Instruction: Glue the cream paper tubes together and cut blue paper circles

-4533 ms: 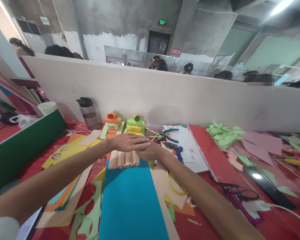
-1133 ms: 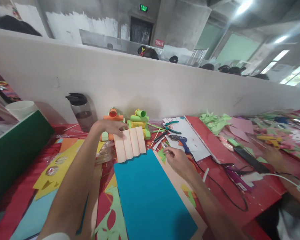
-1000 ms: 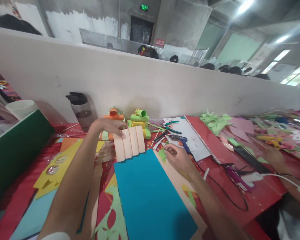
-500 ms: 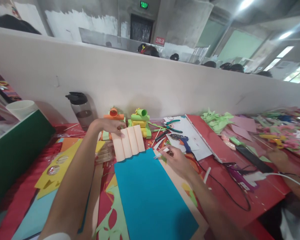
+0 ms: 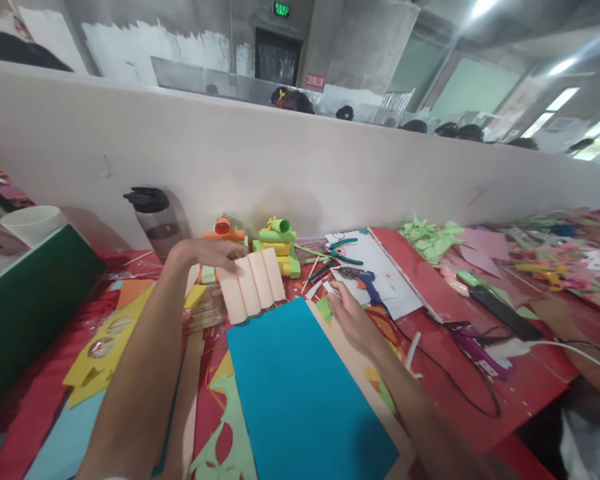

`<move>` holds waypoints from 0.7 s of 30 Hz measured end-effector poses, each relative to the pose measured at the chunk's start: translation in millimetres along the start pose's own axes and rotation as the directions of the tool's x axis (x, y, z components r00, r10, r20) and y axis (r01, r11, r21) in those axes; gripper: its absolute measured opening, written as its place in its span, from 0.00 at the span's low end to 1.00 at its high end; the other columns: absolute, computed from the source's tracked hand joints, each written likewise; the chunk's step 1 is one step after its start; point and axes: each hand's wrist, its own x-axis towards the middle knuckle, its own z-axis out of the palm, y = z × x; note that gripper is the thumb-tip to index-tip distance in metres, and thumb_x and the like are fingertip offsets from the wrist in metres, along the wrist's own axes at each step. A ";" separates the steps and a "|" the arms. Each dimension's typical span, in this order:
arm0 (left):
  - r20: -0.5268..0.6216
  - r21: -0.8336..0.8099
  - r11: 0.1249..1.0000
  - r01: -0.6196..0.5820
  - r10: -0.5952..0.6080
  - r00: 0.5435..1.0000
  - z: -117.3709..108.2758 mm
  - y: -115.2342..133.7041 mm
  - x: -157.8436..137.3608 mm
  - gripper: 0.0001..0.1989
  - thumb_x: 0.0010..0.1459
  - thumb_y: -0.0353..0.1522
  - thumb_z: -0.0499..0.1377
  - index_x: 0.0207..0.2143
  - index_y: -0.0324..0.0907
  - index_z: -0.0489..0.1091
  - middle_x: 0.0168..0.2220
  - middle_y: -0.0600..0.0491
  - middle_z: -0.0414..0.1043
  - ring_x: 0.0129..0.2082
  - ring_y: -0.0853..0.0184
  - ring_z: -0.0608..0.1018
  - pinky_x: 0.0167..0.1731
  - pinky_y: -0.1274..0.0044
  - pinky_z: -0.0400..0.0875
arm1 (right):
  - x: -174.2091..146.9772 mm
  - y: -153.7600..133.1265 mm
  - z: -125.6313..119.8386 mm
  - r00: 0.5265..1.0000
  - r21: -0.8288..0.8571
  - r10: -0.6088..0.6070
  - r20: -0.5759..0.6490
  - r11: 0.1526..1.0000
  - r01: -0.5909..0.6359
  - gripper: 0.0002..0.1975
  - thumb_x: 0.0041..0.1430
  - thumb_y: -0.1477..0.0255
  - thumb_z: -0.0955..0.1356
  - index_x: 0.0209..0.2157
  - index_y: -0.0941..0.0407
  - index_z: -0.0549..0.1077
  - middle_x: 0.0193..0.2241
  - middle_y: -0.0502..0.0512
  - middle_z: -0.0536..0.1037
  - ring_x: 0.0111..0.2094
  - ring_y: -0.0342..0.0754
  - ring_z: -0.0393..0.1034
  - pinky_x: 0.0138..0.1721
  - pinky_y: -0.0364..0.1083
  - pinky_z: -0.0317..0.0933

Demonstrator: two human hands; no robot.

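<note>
My left hand [image 5: 220, 253] is closed on the upper left edge of a cream pleated sheet of paper [image 5: 254, 285], fingers behind it and thumb in front. The sheet stands tilted above the far edge of a blue sheet [image 5: 305, 393]. My right hand [image 5: 347, 310] is closed, with a small white strip [image 5: 329, 287] pinched at its fingertips; its exact kind is unclear. That hand is just right of the blue sheet's far corner, close to a blue glue gun [image 5: 367, 280].
Rolled-paper models in orange [image 5: 225, 230] and green [image 5: 280, 233] stand by the white partition [image 5: 300, 160]. Green-handled pliers [image 5: 343, 253], a bottle [image 5: 157, 223], yellow cut paper [image 5: 105, 340] and a black cord [image 5: 440, 367] lie around. Another person's hand [image 5: 555, 317] is at the right.
My right hand has moved slightly away from the blue sheet toward the glue gun, carrying the white strip. My left hand still holds the pleated paper in nearly the same place.
</note>
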 end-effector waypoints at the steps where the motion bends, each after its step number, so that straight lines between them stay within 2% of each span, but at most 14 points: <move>1: 0.002 -0.026 1.000 -0.010 0.010 1.000 -1.0 1.5 -3.0 0.26 0.57 0.50 0.58 0.48 0.41 0.67 0.47 0.48 0.72 0.45 0.60 0.74 0.38 0.77 0.65 | 1.1 3.8 -3.6 1.000 -0.019 -0.010 -0.016 1.000 0.010 0.23 0.69 0.55 0.59 0.56 0.52 0.69 0.40 0.58 0.78 0.42 0.55 0.73 0.42 0.52 0.68; 5: -0.076 -0.054 0.999 0.004 -0.008 0.997 -6.1 9.4 -20.2 0.25 0.58 0.50 0.56 0.47 0.41 0.66 0.45 0.48 0.72 0.42 0.60 0.73 0.36 0.77 0.64 | 10.5 17.5 -21.0 0.997 -0.085 -0.025 -0.071 0.996 0.019 0.23 0.69 0.59 0.60 0.61 0.50 0.69 0.55 0.59 0.76 0.57 0.58 0.68 0.59 0.59 0.60; 9: -0.162 -0.090 0.996 0.024 -0.038 0.986 -10.8 15.0 -40.8 0.27 0.57 0.51 0.56 0.50 0.42 0.66 0.46 0.48 0.72 0.42 0.59 0.73 0.37 0.76 0.65 | 22.2 25.9 -38.4 0.998 -0.137 -0.025 -0.061 0.990 0.016 0.25 0.68 0.65 0.60 0.64 0.51 0.67 0.64 0.57 0.69 0.65 0.58 0.61 0.65 0.60 0.51; 12: -0.195 -0.167 0.982 0.088 -0.120 0.973 -12.8 18.6 -53.9 0.30 0.56 0.52 0.57 0.55 0.45 0.65 0.47 0.49 0.74 0.44 0.58 0.75 0.38 0.75 0.66 | 28.5 27.2 -46.0 0.997 -0.201 -0.037 -0.061 0.979 0.024 0.26 0.67 0.66 0.60 0.65 0.53 0.66 0.64 0.59 0.68 0.65 0.59 0.60 0.65 0.61 0.52; 15: -0.226 -0.217 0.966 0.139 -0.188 0.956 -14.0 22.6 -62.2 0.31 0.56 0.51 0.58 0.58 0.47 0.63 0.49 0.48 0.75 0.46 0.57 0.75 0.38 0.74 0.67 | 32.7 24.6 -46.9 0.998 -0.238 -0.069 -0.005 0.969 0.065 0.26 0.68 0.68 0.59 0.66 0.53 0.65 0.62 0.59 0.70 0.64 0.59 0.61 0.64 0.61 0.53; 19: -0.220 -0.253 0.959 0.124 -0.182 0.958 -15.7 26.7 -66.9 0.31 0.57 0.50 0.58 0.59 0.46 0.61 0.49 0.48 0.75 0.47 0.57 0.76 0.38 0.75 0.67 | 36.8 16.6 -38.4 0.992 -0.303 -0.106 0.070 0.945 0.122 0.26 0.68 0.71 0.59 0.65 0.52 0.66 0.61 0.60 0.71 0.64 0.59 0.62 0.63 0.60 0.55; 21: -0.218 -0.261 0.960 0.106 -0.165 0.962 -16.4 27.5 -67.6 0.30 0.57 0.49 0.57 0.58 0.46 0.61 0.50 0.48 0.75 0.47 0.58 0.76 0.38 0.75 0.67 | 38.4 9.8 -29.9 0.980 -0.346 -0.157 0.119 0.919 0.189 0.25 0.69 0.72 0.59 0.64 0.51 0.67 0.58 0.61 0.74 0.60 0.58 0.66 0.60 0.59 0.59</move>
